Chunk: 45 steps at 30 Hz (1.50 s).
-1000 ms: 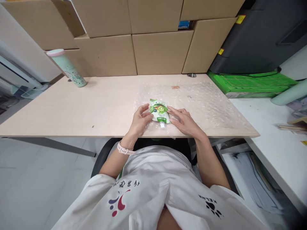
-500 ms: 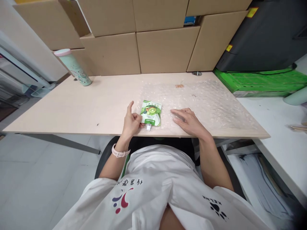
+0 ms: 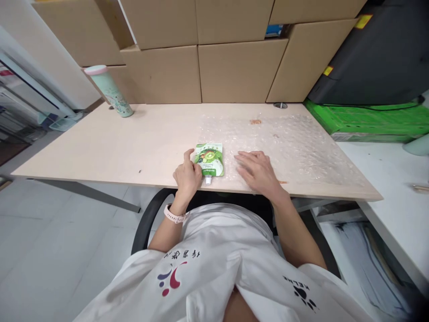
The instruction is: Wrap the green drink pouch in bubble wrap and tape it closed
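Observation:
A green and white spout pouch [image 3: 212, 158] printed with a kiwi lies on the bubble wrap [image 3: 281, 147], its white cap pointing towards me. At its lower left edge, my left hand [image 3: 188, 175] is closed with the thumb against the pouch; the index finger sticks out along the side. The undersides of these fingers are hidden. To the right of the pouch, apart from it, my right hand [image 3: 256, 172] rests palm down on the bubble wrap, fingers stretched out and holding nothing.
The wooden table [image 3: 161, 138] carries a mint green tumbler [image 3: 110, 91] at the back left. Cardboard boxes [image 3: 167, 74] are stacked behind it. At the right are a bright green box [image 3: 368, 123], a dark case [image 3: 365, 62] and a white side table [image 3: 378, 170].
My left hand has turned more palm down, and its index finger has bent and lowered beside the pouch. The pouch has straightened slightly. My right hand has flattened on the bubble wrap.

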Each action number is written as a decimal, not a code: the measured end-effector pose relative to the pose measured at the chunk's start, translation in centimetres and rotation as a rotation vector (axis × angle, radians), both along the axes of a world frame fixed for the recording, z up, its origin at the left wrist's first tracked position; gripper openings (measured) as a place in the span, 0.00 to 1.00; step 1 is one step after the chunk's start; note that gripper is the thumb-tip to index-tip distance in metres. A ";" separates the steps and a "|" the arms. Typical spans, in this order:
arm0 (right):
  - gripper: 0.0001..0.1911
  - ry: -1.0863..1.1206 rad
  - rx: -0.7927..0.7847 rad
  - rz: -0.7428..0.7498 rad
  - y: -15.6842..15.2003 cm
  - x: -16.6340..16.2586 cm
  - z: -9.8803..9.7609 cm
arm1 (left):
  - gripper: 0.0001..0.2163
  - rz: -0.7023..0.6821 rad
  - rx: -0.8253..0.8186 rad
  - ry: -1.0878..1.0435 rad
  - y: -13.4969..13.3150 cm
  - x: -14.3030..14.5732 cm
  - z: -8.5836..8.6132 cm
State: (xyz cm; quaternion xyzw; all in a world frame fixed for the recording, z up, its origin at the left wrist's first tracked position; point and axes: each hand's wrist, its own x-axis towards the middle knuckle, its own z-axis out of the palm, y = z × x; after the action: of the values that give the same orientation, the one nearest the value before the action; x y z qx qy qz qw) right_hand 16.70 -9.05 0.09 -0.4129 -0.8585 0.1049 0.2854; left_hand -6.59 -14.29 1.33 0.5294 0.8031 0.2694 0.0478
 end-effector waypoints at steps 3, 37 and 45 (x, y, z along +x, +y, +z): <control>0.27 -0.036 -0.067 0.197 -0.7 -2.2 0.8 | 0.22 -0.094 0.053 -0.095 -0.1 -0.5 -0.2; 0.18 0.203 -0.122 0.107 -1.0 -4.2 -0.5 | 0.25 -0.328 0.372 -0.826 -0.1 1.4 1.6; 0.12 0.289 -0.322 0.164 -1.4 -0.3 1.0 | 0.24 -0.622 0.370 -0.240 2.2 8.3 3.7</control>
State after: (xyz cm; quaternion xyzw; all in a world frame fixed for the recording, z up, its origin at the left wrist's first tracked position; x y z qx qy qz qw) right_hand 16.43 -10.44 1.13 -0.3629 -0.8115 0.3215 0.3261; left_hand 1.71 -12.13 5.01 0.7121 0.5305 0.4426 0.1248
